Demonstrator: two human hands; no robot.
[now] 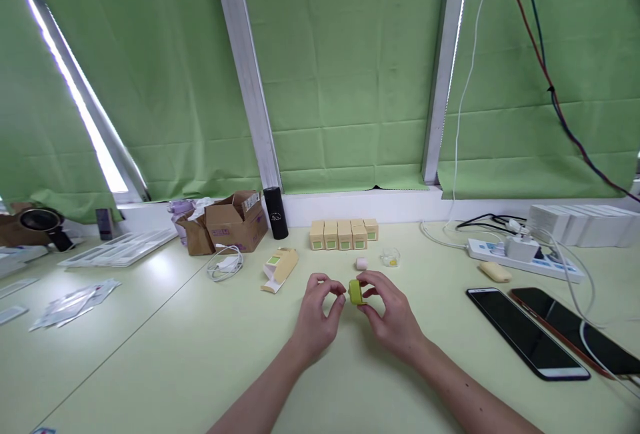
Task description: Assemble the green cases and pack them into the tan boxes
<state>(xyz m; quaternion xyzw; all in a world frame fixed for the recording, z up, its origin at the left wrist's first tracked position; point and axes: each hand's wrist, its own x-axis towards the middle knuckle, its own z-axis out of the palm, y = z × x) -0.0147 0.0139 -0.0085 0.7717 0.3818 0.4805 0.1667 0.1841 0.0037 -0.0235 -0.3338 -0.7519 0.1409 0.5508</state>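
Observation:
My right hand [393,311] pinches a small yellow-green case [355,292] between thumb and fingers, held a little above the table. Just left of it is my left hand [320,307], its thumb and index fingertips pressed together by the case's left edge. What those fingertips hold, if anything, is too small to make out. Behind the case lies a small pale pink cylinder [361,263], with a clear plastic cup-like piece [391,257] to its right. An opened small cardboard box [280,269] lies on its side to the left.
Several small tan boxes [345,235] stand in a row at the back. Left of them are a black bottle [275,213], an open carton [236,221] and a coiled white cable [226,263]. On the right are a power strip [525,259], phones [525,334] and a beige oval object [495,271].

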